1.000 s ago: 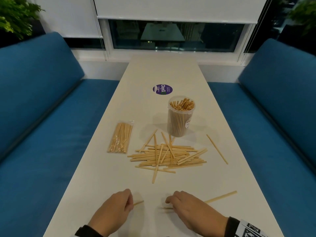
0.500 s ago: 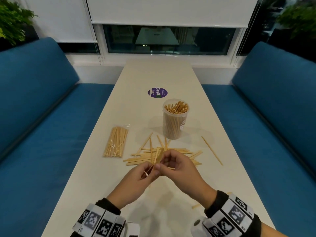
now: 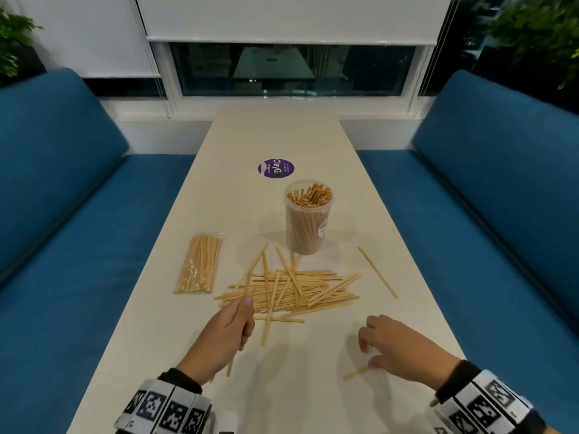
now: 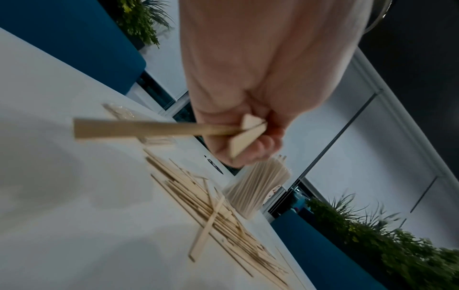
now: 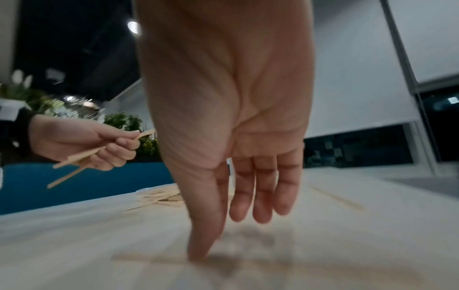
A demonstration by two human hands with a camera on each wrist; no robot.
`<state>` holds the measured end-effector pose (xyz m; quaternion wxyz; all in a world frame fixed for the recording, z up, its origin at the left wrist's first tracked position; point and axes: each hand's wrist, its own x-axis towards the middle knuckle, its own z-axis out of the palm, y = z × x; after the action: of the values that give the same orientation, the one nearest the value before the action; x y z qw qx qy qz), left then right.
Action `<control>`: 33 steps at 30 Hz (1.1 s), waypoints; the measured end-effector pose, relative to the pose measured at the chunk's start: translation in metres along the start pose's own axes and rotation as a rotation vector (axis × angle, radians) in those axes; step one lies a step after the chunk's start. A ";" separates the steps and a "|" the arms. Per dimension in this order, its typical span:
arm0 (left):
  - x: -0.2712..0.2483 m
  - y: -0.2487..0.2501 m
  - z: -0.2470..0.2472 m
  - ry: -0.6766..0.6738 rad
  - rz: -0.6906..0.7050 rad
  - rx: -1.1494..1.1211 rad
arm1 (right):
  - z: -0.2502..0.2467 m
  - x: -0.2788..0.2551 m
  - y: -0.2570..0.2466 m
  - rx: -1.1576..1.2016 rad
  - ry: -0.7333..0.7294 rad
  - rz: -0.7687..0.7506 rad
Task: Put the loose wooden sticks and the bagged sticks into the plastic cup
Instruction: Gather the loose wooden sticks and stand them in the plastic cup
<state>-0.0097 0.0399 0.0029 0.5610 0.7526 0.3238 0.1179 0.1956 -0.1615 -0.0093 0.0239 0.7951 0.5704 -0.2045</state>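
I see the plastic cup standing up on the white table, and it is full of sticks. I use the cup as my mark for where things are. Just in front of the cup, on my side, lies the pile of loose wooden sticks, and a few of them point up at the bottom of the cup. To the left of the cup, and a bit nearer to me, the bagged sticks lie flat in their clear bag. To the right of the cup one lone stick lies on a slant, apart from the pile. Behind the cup there is a round purple sticker on the table. My left hand is up off the table, near the front left edge of the pile. Its fingers are curled round two held sticks, with the thumb pressing on them. My right hand is down low, nearer to me than the cup and off to its right. Its fingers point down, straight and a little apart, and the thumb tip touches a short stick that lies flat on the table.
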 end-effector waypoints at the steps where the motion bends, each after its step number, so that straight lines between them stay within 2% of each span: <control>1: 0.003 -0.001 0.002 -0.020 -0.020 -0.003 | 0.003 0.002 0.001 0.026 0.021 -0.020; 6: 0.027 0.001 0.010 -0.013 0.025 0.186 | 0.010 0.011 0.006 0.015 0.090 -0.065; 11: 0.055 0.014 0.012 0.073 0.011 0.266 | 0.012 0.014 0.005 -0.020 0.061 -0.054; 14: 0.078 0.018 0.006 0.158 -0.017 0.328 | -0.004 0.019 0.003 0.224 0.099 0.047; 16: 0.096 0.021 0.002 0.210 -0.056 0.369 | -0.015 0.029 0.009 0.408 0.197 0.155; 19: 0.121 0.018 -0.002 0.228 -0.118 0.477 | -0.025 0.053 0.029 0.540 0.451 0.346; 21: 0.134 0.014 0.000 0.193 -0.191 0.530 | -0.025 0.068 0.045 0.511 0.488 0.460; 25: 0.145 0.006 0.007 0.119 -0.348 0.635 | -0.019 0.086 0.065 0.347 0.445 0.624; 28: 0.148 0.000 0.011 0.126 -0.364 0.677 | -0.018 0.093 0.068 0.262 0.398 0.691; 33: 0.153 -0.004 0.018 0.152 -0.352 0.652 | -0.014 0.101 0.069 0.216 0.384 0.695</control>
<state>0.1152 0.1215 -0.0356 0.2778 0.8135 0.5097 -0.0341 0.2896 -0.0912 -0.0457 -0.0988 0.9621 0.2373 -0.0908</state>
